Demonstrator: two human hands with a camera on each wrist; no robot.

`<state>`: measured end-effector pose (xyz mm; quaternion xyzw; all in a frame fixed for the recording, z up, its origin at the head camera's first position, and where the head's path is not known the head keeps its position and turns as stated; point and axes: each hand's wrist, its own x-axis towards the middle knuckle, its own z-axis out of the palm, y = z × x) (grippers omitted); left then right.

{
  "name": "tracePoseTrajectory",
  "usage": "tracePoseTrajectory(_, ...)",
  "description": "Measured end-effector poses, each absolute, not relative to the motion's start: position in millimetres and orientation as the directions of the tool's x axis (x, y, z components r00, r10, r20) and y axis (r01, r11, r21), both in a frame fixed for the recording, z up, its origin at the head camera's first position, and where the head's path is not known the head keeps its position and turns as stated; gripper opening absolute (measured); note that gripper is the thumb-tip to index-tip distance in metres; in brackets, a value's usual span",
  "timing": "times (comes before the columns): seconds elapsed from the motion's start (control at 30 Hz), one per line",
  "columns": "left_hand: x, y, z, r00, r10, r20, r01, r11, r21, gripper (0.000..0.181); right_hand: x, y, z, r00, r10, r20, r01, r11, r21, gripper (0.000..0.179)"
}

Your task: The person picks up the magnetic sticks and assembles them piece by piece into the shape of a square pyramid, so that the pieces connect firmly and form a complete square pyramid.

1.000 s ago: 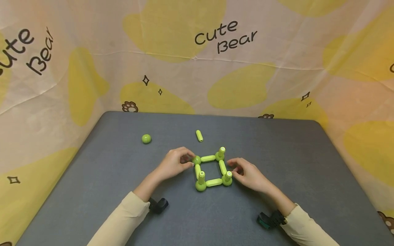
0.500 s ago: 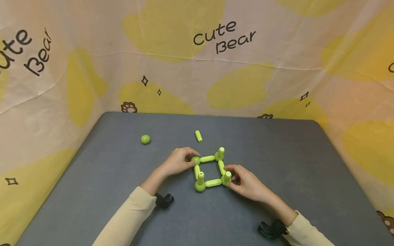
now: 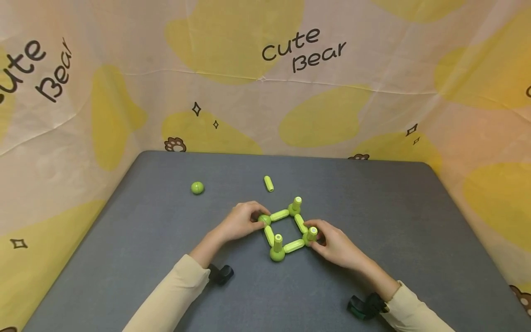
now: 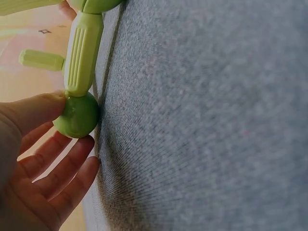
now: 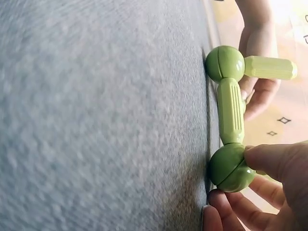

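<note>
A square frame of light green rods joined by green balls lies on the grey table. My left hand [image 3: 240, 222] pinches the ball [image 3: 264, 220] at its left corner between thumb and fingers; the left wrist view shows the same ball [image 4: 77, 115] with a rod running from it. At the right corner, my right hand [image 3: 337, 245] grips another ball [image 5: 233, 168], thumb on top and fingers beneath. Short upright rods stand on the right corner, on the near ball [image 3: 277, 254] and on the far ball [image 3: 294, 210]. The left-corner ball bears no upright.
A loose green ball [image 3: 197, 187] lies at the back left of the table [image 3: 373, 198]. Behind the frame lies a single loose green rod [image 3: 268, 183]. A patterned cloth [image 3: 232, 50] hangs around the table's back and sides.
Both hands have moved in and taken hold of corner balls. The frame has turned slightly counterclockwise, its near corner shifting right and its right corner moving farther back.
</note>
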<state>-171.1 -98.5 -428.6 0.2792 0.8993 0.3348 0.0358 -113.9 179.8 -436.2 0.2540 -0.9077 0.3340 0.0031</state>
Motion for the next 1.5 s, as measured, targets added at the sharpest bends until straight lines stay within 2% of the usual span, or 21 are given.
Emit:
tracePoseTrajectory(0.63,-153,-100,-427,-0.820,0.562,0.105,0.477,0.572,0.668,0.024,-126,192,-439,-0.895,-0.405,0.186,-0.431,0.678,-0.595,0.030)
tracePoseTrajectory(0.97,-172,-103,-416,-0.786,0.609,0.101,0.517,0.560,0.648,0.023,-126,192,-438,-0.893,-0.408,0.190,-0.435,0.675,-0.597,0.028)
tracePoseTrajectory(1.17,-191,-101,-408,-0.806,0.571,0.155,0.530,0.580,0.619,0.024,-125,192,-439,-0.895,-0.405,0.185,-0.430,0.677,-0.598,0.029)
tracePoseTrajectory(1.5,-226,-92,-406,-0.879,0.461,0.122,0.425,0.643,0.637,0.025,-125,191,-438,-0.898,-0.403,0.180,-0.424,0.677,-0.601,0.028)
